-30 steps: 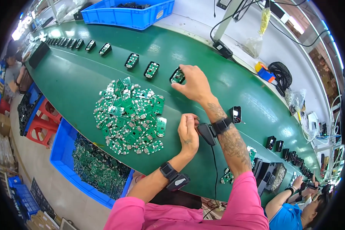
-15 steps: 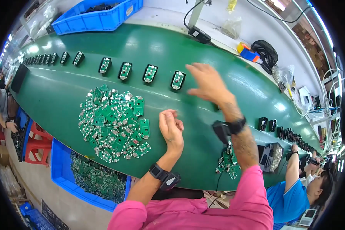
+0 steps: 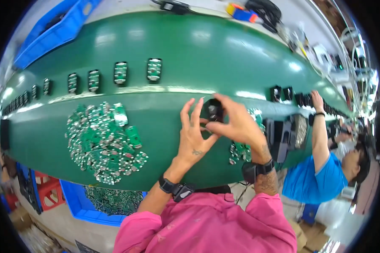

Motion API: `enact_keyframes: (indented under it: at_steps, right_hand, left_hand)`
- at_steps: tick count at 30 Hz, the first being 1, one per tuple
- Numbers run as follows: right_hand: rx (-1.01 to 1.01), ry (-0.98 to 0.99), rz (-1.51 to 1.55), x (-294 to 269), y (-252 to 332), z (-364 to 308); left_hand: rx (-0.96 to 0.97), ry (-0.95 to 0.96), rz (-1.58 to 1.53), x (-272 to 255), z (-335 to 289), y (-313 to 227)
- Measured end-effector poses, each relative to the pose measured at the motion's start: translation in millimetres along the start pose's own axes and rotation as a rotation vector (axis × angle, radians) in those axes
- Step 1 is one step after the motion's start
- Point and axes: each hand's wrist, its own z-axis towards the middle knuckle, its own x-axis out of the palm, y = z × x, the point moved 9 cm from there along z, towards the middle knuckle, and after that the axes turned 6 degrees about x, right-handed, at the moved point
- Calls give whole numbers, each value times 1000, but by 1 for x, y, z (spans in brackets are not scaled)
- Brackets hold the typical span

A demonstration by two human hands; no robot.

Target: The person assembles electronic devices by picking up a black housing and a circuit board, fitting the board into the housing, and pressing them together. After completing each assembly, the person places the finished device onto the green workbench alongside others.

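Observation:
Between the thumb and fingers of my right hand (image 3: 240, 122) is a small black plastic housing (image 3: 214, 110), held above the green table. My left hand (image 3: 195, 137) is close beside it with fingers spread and raised. Its thumb reaches toward the housing, and I cannot tell whether it touches. To the left of my hands lies a large heap of green circuit boards (image 3: 98, 147). Farther back, black housings with green boards in them stand in a row, the nearest housing (image 3: 154, 69) at its right end. A smaller cluster of circuit boards (image 3: 239, 154) is partly hidden by my right hand.
A blue bin (image 3: 50, 36) is at the far left, and a blue crate (image 3: 78, 211) of boards sits below the table's near edge. On the right, a co-worker's hand (image 3: 318, 101) reaches toward a row of black housings (image 3: 299, 99). Cables and an adapter (image 3: 173, 6) lie along the back.
My right hand has come back from the row of housings toward my left hand and now holds a black housing. My left fingers have spread. The whole view has shifted.

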Motion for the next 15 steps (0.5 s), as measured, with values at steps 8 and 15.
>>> enact_keyframes:
  at_steps: [8, 15]
  right_hand:
    - [204, -472, -74, -28, -28, -142]
    - [672, -494, -221, 28, -76, -177]
  left_hand:
    - [-215, 212, -495, 30, -10, 7]
    - [-224, 277, -447, 29, -23, 12]
